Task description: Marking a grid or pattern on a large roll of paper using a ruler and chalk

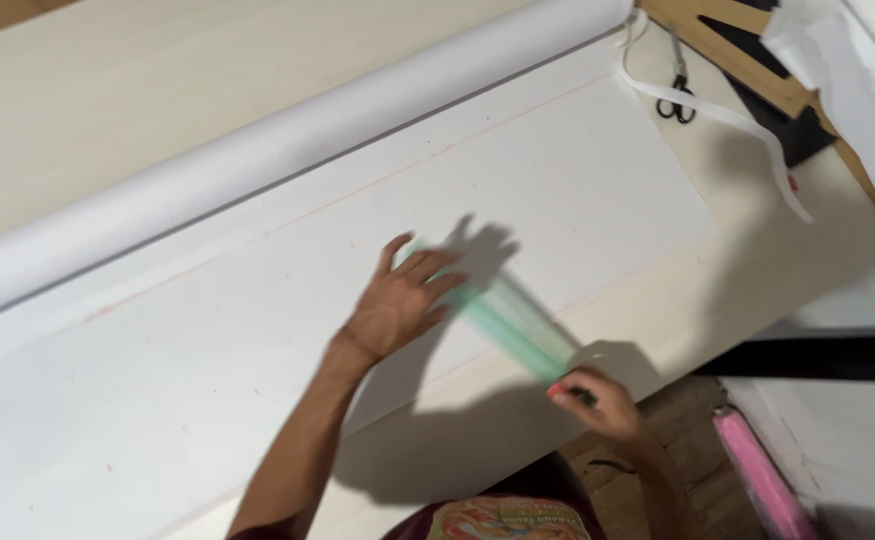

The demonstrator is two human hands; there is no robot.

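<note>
Under left hand (398, 300), green ruler (513, 322)

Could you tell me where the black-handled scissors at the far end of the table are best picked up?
Judging by their pose, take the scissors by the handle loops, which point toward the person, coming from the near side. The blades point away, and a white fabric strip lies right beside the loops.

left hand (398, 300) flat on green ruler (518, 325), right hand (598, 395) at its end; white fabric (258, 330) beneath

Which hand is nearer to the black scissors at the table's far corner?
Right. The right hand lies below the scissors, at the ruler's near end; the left hand presses farther left.
</note>
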